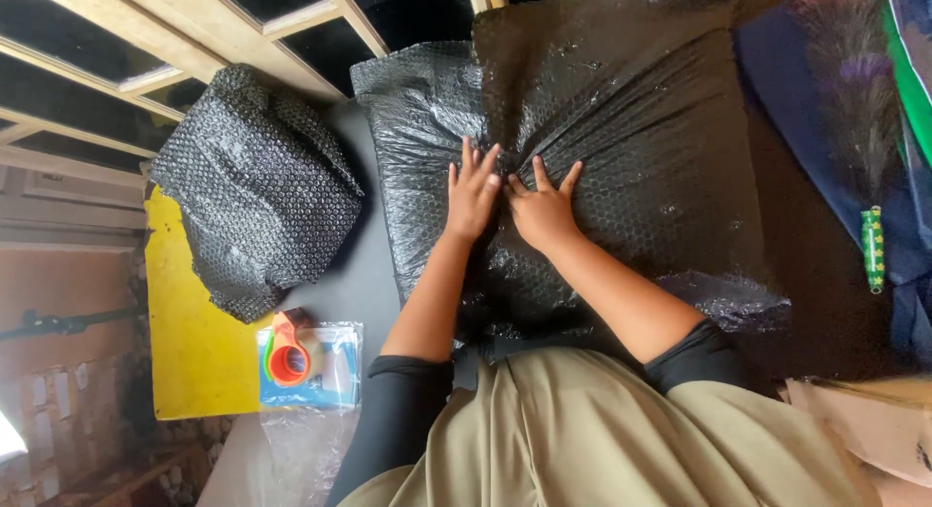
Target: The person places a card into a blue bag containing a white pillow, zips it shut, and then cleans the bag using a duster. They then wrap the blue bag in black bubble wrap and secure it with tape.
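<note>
Two bare hands lie flat, side by side, on a large parcel wrapped in black bubble wrap [621,128] that fills the middle of the view and rests on a grey surface [359,284] right in front of the person. The left hand [473,191] presses on the wrap with its fingers [481,167] spread and straight, gripping nothing. The right hand [542,208] sits just beside it, touching it at the thumb side, its fingers [540,173] also splayed against the plastic; folds of wrap gather toward the two palms. To the left, well apart from the hands, a smaller bundle of black bubble wrap [257,186] lies partly on a yellow board [189,352]. Near the person's left sleeve, an orange tape dispenser [287,352] rests on a clear plastic packet [325,371].
</note>
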